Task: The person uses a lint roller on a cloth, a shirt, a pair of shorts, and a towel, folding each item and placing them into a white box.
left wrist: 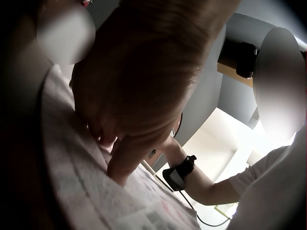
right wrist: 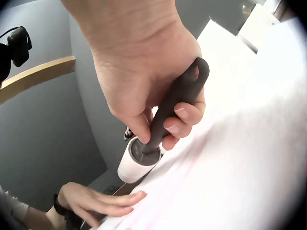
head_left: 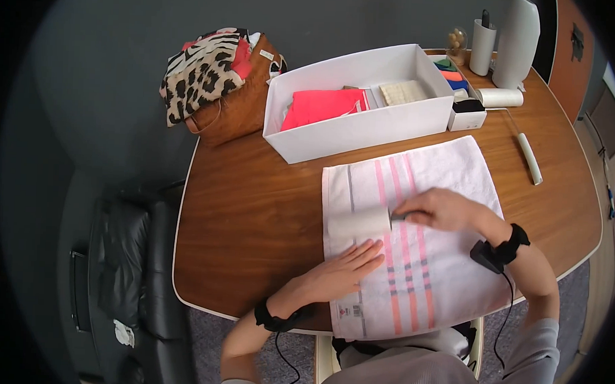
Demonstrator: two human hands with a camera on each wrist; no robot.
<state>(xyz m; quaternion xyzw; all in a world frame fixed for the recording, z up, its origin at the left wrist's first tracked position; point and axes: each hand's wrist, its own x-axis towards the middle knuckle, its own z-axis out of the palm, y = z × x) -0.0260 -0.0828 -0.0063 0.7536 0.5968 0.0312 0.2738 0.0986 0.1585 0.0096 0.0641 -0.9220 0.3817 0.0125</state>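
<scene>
A white towel (head_left: 447,264) with pink and grey stripes lies flat on the wooden table. The right hand (head_left: 446,209) grips the dark handle of a white lint roller (head_left: 360,223), which touches the towel's left half. In the right wrist view, the fingers of the right hand (right wrist: 148,86) curl round the black handle (right wrist: 173,101), with the roller (right wrist: 134,165) beyond. The left hand (head_left: 338,271), its fingers stretched out, rests on the towel just below the roller. The left wrist view shows the left hand (left wrist: 134,96) with fingertips on the towel (left wrist: 86,167); the roller is not clearly seen there.
Behind the towel stands a white box (head_left: 357,136) holding folded pink and cream cloths. A brown bag (head_left: 222,118) with patterned fabric is at the back left. At the right are a small box (head_left: 468,120), a white roll (head_left: 500,98) and a white-handled tool (head_left: 529,159).
</scene>
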